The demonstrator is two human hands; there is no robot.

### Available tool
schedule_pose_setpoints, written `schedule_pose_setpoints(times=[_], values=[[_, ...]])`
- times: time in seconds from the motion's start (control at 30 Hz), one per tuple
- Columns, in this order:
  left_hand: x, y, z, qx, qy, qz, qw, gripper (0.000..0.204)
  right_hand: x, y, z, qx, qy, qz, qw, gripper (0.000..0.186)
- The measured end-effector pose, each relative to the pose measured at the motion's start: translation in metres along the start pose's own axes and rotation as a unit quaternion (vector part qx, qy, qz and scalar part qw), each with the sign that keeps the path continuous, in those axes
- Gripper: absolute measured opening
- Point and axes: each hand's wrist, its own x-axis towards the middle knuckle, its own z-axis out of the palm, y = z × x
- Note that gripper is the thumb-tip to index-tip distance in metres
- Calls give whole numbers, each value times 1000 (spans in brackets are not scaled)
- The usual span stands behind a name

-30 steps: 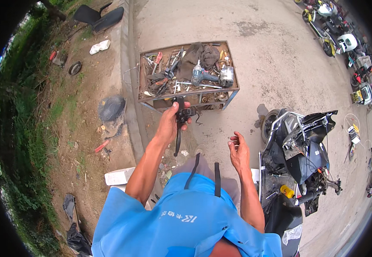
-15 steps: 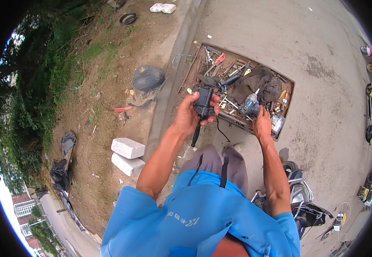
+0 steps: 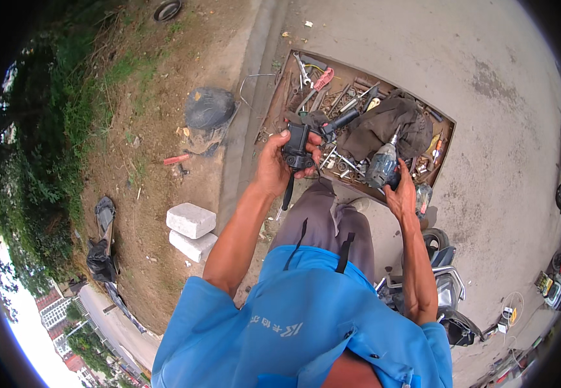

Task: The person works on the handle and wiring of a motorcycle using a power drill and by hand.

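Note:
My left hand (image 3: 279, 160) is closed around a black boxy device (image 3: 295, 146) with round knobs and a black stem or cord hanging below it. My right hand (image 3: 401, 193) grips a blue-grey cordless drill (image 3: 382, 165), its bit pointing away from me and slightly right. Both hands are over the near side of a shallow rusty metal tray (image 3: 450, 137) full of tools. Within it lie wrenches (image 3: 304, 72), a red-handled tool (image 3: 324, 79), a dark crumpled cloth (image 3: 393, 121) just beyond the drill, and a black cylindrical handle (image 3: 344, 119) between my hands.
Left of the tray runs a concrete curb (image 3: 242, 129), with dirt past it. White blocks (image 3: 191, 221) are stacked there, near a dark rounded object (image 3: 209, 108). A parked two-wheeler (image 3: 447, 288) stands close to my right arm. A clear container (image 3: 424, 197) sits by my right wrist.
The view has shifted slightly. My right hand has raised the drill a little, and more of its body shows. My left hand still holds the black device, now turned slightly.

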Motion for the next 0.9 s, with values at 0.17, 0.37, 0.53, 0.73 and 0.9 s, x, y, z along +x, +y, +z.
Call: schedule_pose_setpoints(times=[0.17,0.37,0.53,0.73,0.9], values=[[53,-1,15,56,-20,-58,997,61,-70,-54,-65,96,2,29,995,65],[103,-15,37,54,-110,-127,984,57,-146,-123,-88,392,36,217,893,66],[111,-18,52,143,-139,-115,973,57,-158,-152,-87,115,-69,158,978,60],[108,-8,62,190,-157,-95,964,57,-162,-168,-73,266,54,146,951,41],[105,-7,60,207,-159,-83,962,57,-172,-154,-63,123,17,142,982,45]])
